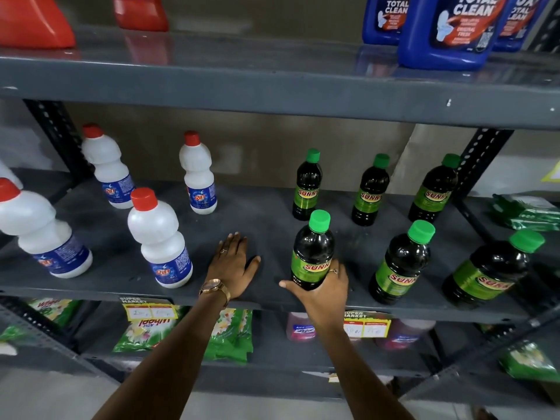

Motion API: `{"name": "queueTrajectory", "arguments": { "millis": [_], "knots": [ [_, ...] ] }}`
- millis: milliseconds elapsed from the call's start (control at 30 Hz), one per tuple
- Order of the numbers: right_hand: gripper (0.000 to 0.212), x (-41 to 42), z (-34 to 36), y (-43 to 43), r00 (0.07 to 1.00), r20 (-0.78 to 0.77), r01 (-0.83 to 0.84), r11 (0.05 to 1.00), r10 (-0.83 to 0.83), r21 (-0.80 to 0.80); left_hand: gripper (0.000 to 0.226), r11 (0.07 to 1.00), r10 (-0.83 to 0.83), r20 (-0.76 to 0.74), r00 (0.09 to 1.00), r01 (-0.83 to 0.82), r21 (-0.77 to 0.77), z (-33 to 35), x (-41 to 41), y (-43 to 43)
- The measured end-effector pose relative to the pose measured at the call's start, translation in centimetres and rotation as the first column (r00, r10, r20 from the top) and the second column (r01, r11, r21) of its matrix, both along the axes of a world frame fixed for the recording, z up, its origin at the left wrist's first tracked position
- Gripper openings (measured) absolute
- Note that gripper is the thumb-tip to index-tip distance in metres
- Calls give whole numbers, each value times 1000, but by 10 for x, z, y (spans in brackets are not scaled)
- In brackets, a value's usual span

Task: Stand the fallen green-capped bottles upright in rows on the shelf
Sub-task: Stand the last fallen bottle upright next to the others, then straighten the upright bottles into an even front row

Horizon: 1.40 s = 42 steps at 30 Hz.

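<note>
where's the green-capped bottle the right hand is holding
In the head view, the dark green-capped bottle stands upright at the left end of the front row on the grey metal shelf, gripped low by the right hand.

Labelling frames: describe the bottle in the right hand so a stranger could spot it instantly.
On the middle shelf, six green-capped bottles stand in two rows right of the white, red-capped ones. The held bottle is leftmost in the front row. It alone has a hand on it: the right hand wraps its base.

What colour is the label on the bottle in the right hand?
Green, with red lettering, on the bottle held by the right hand; head view.
</note>
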State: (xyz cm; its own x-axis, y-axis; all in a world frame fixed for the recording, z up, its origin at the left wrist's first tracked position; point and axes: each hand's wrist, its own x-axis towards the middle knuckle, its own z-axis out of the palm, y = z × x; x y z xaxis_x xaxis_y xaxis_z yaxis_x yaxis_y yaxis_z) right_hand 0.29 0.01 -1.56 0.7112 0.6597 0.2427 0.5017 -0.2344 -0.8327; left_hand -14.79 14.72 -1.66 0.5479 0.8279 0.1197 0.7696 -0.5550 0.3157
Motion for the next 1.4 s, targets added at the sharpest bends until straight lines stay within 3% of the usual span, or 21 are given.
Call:
{"name": "queueTrajectory", "arguments": {
  "millis": [100, 333, 633, 767, 900, 967, 1067, 1133, 1200, 1300, 1400],
  "knots": [
    [107, -2, -4, -11, 996, -8, -89, 994, 88, -61, 61, 1000, -12, 13, 1000, 12, 2, 0, -1, 0],
    [70, 17, -2, -27, 976, -56, -212, 974, 208, -84, 62, 1000, -20, 14, 1000, 20, 0, -3, -2, 2],
    [93, 15, -7, -36, 978, -82, -205, 963, 193, -174, 63, 999, -22, 46, 999, 24, -46, -5, -3, 6],
    [90, 12, -7, -36, 979, -62, -202, 966, 195, -160, 54, 994, -10, 185, 983, 30, -102, 5, -7, -6],
    [91, 9, -6, -49, 973, -19, -232, 972, 231, -31, 60, 956, -86, 367, 926, 180, -232, 10, -9, -43],
    [77, 11, -7, -66, 994, -84, -56, 986, 70, 156, 75, 935, -100, 392, 914, 222, -278, 12, -1, -64],
    [76, 33, -8, -95, 937, -167, 347, 873, -306, 344, 89, 944, -86, 394, 915, 202, -263, 13, 25, -88],
    [94, 62, -5, -106, 913, -142, 408, 862, -382, 301, 91, 965, -14, 405, 914, 119, -235, 12, 39, -98],
    [108, 89, -1, -107, 946, -160, 307, 935, -280, 176, 90, 987, 33, 396, 918, 33, -158, 7, 47, -100],
    [83, 107, -7, -100, 986, -56, 159, 987, -160, -21, 87, 996, 46, 399, 916, -12, -88, -1, 48, -97],
    [73, 104, -16, -97, 986, 1, 164, 985, -164, -59, 86, 997, 61, 419, 906, -33, -73, -2, 48, -97]
  ]
}}
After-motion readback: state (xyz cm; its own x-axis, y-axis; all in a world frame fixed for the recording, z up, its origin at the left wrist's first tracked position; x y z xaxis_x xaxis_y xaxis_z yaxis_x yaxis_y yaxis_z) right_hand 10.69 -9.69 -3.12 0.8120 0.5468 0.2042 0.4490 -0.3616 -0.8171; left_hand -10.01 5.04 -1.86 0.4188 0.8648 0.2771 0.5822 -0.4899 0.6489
